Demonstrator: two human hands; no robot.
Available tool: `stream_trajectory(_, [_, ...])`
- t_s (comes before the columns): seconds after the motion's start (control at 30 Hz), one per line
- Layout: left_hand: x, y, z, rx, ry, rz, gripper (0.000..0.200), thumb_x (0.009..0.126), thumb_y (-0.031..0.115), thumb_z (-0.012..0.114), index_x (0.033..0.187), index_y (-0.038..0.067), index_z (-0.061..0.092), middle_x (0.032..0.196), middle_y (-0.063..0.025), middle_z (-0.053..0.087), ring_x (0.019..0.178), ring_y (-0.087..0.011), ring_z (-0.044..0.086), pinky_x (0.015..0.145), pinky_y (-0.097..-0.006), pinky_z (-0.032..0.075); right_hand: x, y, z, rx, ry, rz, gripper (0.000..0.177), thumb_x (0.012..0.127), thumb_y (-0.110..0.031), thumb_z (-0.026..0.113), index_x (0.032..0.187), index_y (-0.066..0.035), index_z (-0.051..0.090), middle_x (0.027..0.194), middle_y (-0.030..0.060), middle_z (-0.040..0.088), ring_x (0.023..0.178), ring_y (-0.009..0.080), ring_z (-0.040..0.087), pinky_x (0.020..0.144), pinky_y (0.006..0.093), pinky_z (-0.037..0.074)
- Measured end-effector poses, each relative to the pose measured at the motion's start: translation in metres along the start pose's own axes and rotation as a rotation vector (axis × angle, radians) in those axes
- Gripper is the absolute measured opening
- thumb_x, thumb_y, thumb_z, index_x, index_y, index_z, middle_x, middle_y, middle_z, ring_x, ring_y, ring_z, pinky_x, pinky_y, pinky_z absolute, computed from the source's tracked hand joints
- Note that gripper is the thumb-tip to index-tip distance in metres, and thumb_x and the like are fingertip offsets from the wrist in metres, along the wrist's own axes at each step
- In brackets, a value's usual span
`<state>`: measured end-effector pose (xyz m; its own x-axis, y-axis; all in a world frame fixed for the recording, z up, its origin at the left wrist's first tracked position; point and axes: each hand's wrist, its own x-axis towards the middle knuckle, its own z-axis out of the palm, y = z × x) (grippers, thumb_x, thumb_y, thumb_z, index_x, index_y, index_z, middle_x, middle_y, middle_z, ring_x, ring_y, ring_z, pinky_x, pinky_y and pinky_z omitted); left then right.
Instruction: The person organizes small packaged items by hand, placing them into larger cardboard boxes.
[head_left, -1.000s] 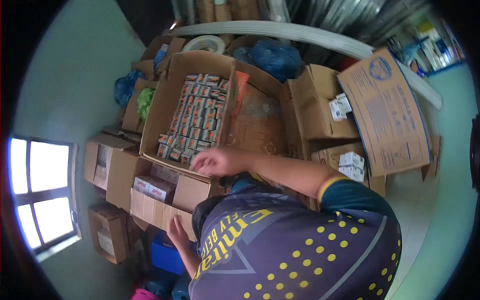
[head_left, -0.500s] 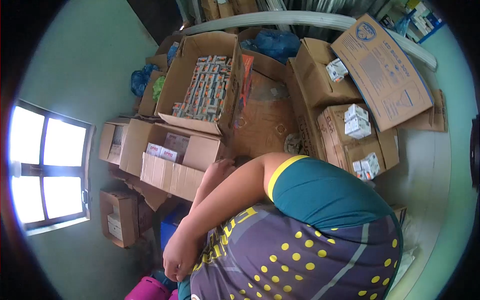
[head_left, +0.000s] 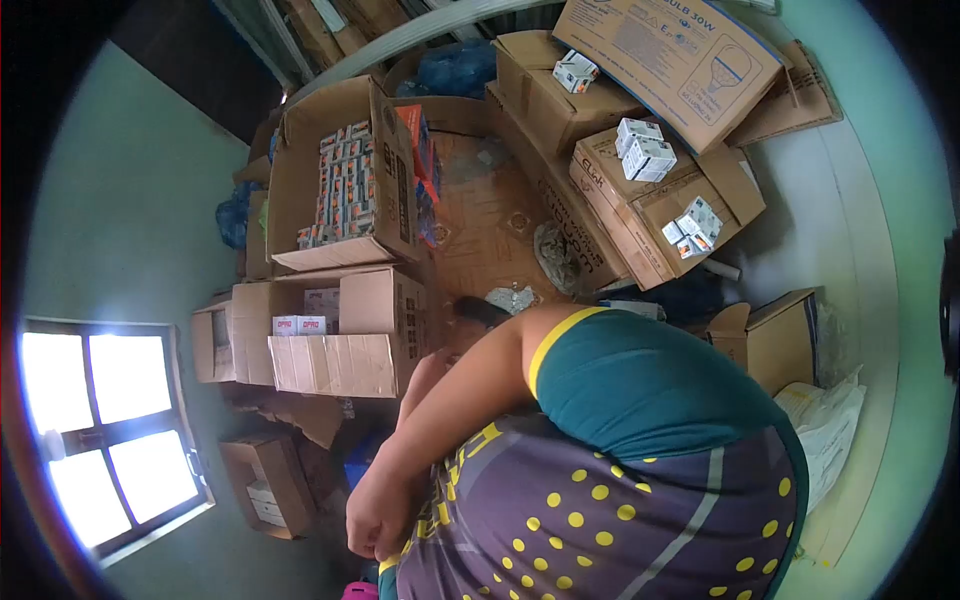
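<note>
My right arm crosses my patterned shirt (head_left: 600,500) down to the lower left. There my right hand (head_left: 375,515) is curled shut against the shirt hem, and nothing shows in it. My left hand (head_left: 425,372) is mostly hidden behind that arm; only a bit shows beside a brown carton (head_left: 385,335) with its flaps open. Small white and red boxes (head_left: 300,325) lie in that carton. Above it stands a bigger open carton (head_left: 290,165) packed with several rows of small orange and white boxes (head_left: 340,185).
Cartons with small white boxes (head_left: 645,145) stand at the upper right under a large flat carton (head_left: 670,50) printed with a bulb. Flattened cardboard (head_left: 490,220) covers the floor. A window (head_left: 110,430), a small carton (head_left: 265,485) and a white sack (head_left: 825,420) are around me.
My right hand has left the carton of orange boxes and swung down across my body to the shirt hem. The view has shifted, so the cartons sit higher in the frame.
</note>
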<state>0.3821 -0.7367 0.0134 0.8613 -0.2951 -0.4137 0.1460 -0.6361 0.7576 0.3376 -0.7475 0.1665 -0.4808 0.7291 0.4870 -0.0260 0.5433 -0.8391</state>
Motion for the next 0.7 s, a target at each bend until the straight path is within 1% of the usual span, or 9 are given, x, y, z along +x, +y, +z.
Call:
stream_trajectory(0.17, [0.018, -0.024, 0.005, 0.066, 0.038, -0.119, 0.033, 0.089, 0.019, 0.071, 0.115, -0.002, 0.071, 0.101, -0.0251, 0.074, 0.102, -0.0376, 0.073, 0.084, -0.0444, 0.056, -0.047, 0.001, -0.041, -0.517, -0.261, 0.307, 0.039, 0.097, -0.039, 0.065, 0.097, 0.000, 0.071, 0.093, 0.0192, 0.072, 0.089, 0.0389, 0.069, 0.077, 0.0487, 0.053])
stream_trajectory(0.23, [0.030, -0.059, 0.013, -0.305, 0.129, -0.037, 0.034, 0.090, 0.021, 0.071, 0.116, -0.001, 0.071, 0.100, -0.0239, 0.075, 0.099, -0.0366, 0.073, 0.083, -0.0437, 0.057, -0.104, 0.024, -0.054, -0.402, 0.027, 0.173, 0.042, 0.095, -0.041, 0.066, 0.099, 0.000, 0.072, 0.095, 0.0194, 0.073, 0.094, 0.0378, 0.070, 0.078, 0.0481, 0.054])
stream_trajectory(0.3, [0.048, -0.098, 0.017, -0.543, 0.232, 0.000, 0.034, 0.092, 0.023, 0.069, 0.116, -0.001, 0.071, 0.100, -0.0225, 0.075, 0.097, -0.0351, 0.074, 0.083, -0.0425, 0.057, -0.172, 0.019, -0.076, -0.174, 0.295, 0.393, 0.042, 0.094, -0.043, 0.067, 0.102, -0.002, 0.073, 0.098, 0.0192, 0.074, 0.096, 0.0363, 0.071, 0.078, 0.0473, 0.054])
stream_trajectory(0.37, [0.073, -0.088, -0.003, -0.329, 0.286, -0.034, 0.032, 0.096, 0.024, 0.065, 0.115, 0.000, 0.072, 0.102, -0.0205, 0.075, 0.096, -0.0320, 0.074, 0.085, -0.0402, 0.057, -0.249, -0.011, -0.094, -0.091, 0.745, 0.514, 0.028, 0.091, -0.032, 0.073, 0.089, -0.005, 0.069, 0.085, 0.0138, 0.072, 0.081, 0.0294, 0.070, 0.072, 0.0431, 0.052])
stream_trajectory(0.5, [0.135, -0.038, -0.051, -0.133, 0.467, -0.132, 0.030, 0.097, 0.025, 0.065, 0.114, 0.001, 0.072, 0.102, -0.0176, 0.076, 0.096, -0.0274, 0.074, 0.084, -0.0388, 0.057, -0.425, -0.079, -0.115, -0.580, 0.911, 1.222, 0.023, 0.084, -0.026, 0.078, 0.087, -0.005, 0.067, 0.095, 0.0125, 0.067, 0.090, 0.0331, 0.068, 0.077, 0.0458, 0.052])
stream_trajectory(0.6, [0.183, -0.044, -0.068, -0.340, 0.507, -0.153, 0.029, 0.102, 0.025, 0.065, 0.116, 0.001, 0.071, 0.091, -0.0075, 0.073, 0.083, -0.0155, 0.067, 0.076, -0.0325, 0.054, -0.553, -0.128, -0.102, -0.837, 1.090, 1.310, 0.019, 0.087, -0.023, 0.075, 0.090, -0.005, 0.069, 0.102, 0.0127, 0.068, 0.094, 0.0334, 0.068, 0.081, 0.0461, 0.053])
stream_trajectory(0.63, [0.197, -0.023, -0.074, -0.106, 0.597, -0.062, 0.029, 0.103, 0.026, 0.065, 0.117, 0.001, 0.070, 0.085, -0.0047, 0.070, 0.078, -0.0121, 0.064, 0.070, -0.0299, 0.053, -0.589, -0.144, -0.093, -0.973, 1.168, 1.320, 0.018, 0.088, -0.022, 0.074, 0.091, -0.005, 0.070, 0.106, 0.0127, 0.069, 0.095, 0.0329, 0.068, 0.082, 0.0459, 0.053])
stream_trajectory(0.67, [0.205, -0.003, -0.082, -0.457, 0.488, -0.264, 0.024, 0.101, 0.019, 0.063, 0.120, 0.006, 0.069, 0.104, -0.0069, 0.073, 0.096, -0.0145, 0.070, 0.078, -0.0294, 0.055, -0.630, -0.160, -0.085, -1.109, 1.226, 1.346, 0.017, 0.089, -0.022, 0.073, 0.092, -0.005, 0.071, 0.110, 0.0128, 0.070, 0.096, 0.0330, 0.069, 0.083, 0.0451, 0.053])
stream_trajectory(0.7, [0.223, -0.028, -0.077, -0.528, 0.492, -0.016, 0.023, 0.103, 0.017, 0.062, 0.120, 0.004, 0.069, 0.104, -0.0043, 0.072, 0.095, -0.0130, 0.068, 0.079, -0.0277, 0.055, -0.670, -0.178, -0.079, -1.244, 1.273, 1.372, 0.017, 0.091, -0.022, 0.072, 0.093, -0.005, 0.071, 0.114, 0.0129, 0.071, 0.098, 0.0331, 0.069, 0.083, 0.0443, 0.053])
